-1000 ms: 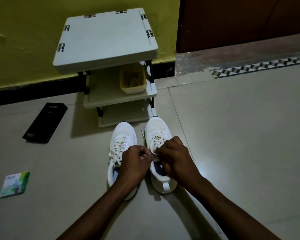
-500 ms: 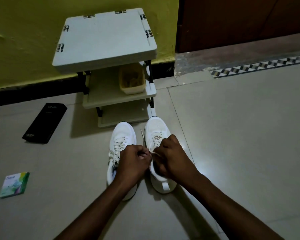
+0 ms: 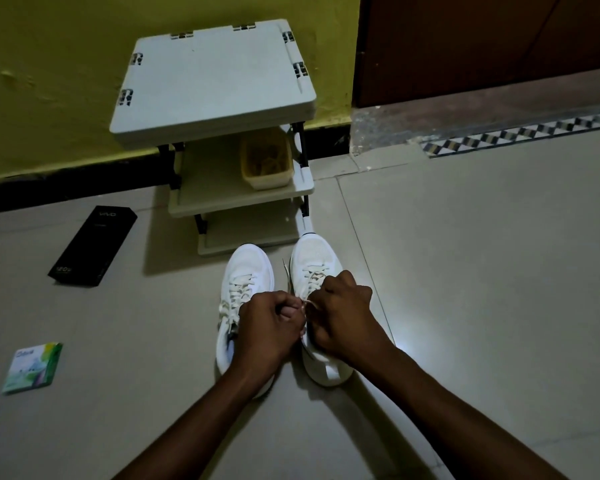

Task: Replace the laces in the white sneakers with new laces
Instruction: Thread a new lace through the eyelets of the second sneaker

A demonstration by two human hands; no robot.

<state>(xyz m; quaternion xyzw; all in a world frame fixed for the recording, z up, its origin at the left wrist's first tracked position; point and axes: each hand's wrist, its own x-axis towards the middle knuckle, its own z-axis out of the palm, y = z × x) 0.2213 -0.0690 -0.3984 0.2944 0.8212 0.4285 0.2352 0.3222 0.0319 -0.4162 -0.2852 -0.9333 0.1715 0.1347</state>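
Both grips are clamped, fingers curled: your left hand [image 3: 271, 327] and right hand [image 3: 343, 313] meet knuckle to knuckle at lower centre of the frame, pinching a short run of lace [image 3: 306, 304] between them. That lace sits at the throat of the right-side sneaker [image 3: 312, 252], whose long axis runs straight up the frame, toe toward the shelf rack [image 3: 219, 199]. The crossings lie up-frame of your grips, and your right hand is nearer, right over the eyelets. The left-side sneaker [image 3: 248, 268] stands just beside it, laced. Best bet: work along that axis.
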